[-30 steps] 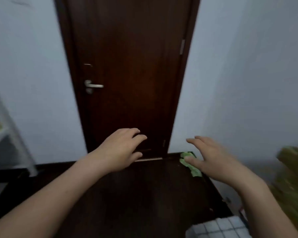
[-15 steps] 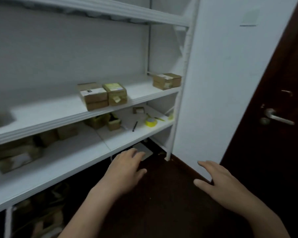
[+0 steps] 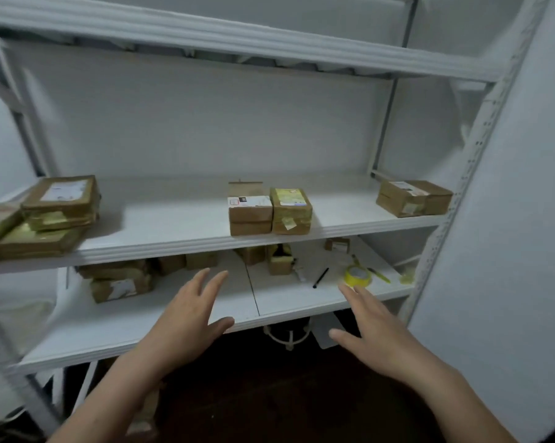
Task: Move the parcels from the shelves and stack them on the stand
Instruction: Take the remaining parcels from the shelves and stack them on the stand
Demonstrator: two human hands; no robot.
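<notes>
1. Centrally, low in the frame, both hands are held out before the lower shelf. The left hand is seen left of centre and the right hand right of centre.
2. The fingers of each hand are kept straight and spread apart, and nothing is grasped or touched.
3. Parcels are set along the middle shelf: a labelled brown box and a yellow-taped box are placed touching, side by side, at the centre of the frame.
4. A brown parcel is laid at the shelf's right end, and an untidy pile is stacked at the left edge of the frame.
5. More parcels are tucked in shadow on the lower shelf at the left — well apart from both hands.
6. A yellow tape roll and a black pen are laid on the lower shelf — the roll just beyond the right hand's fingertips.
</notes>
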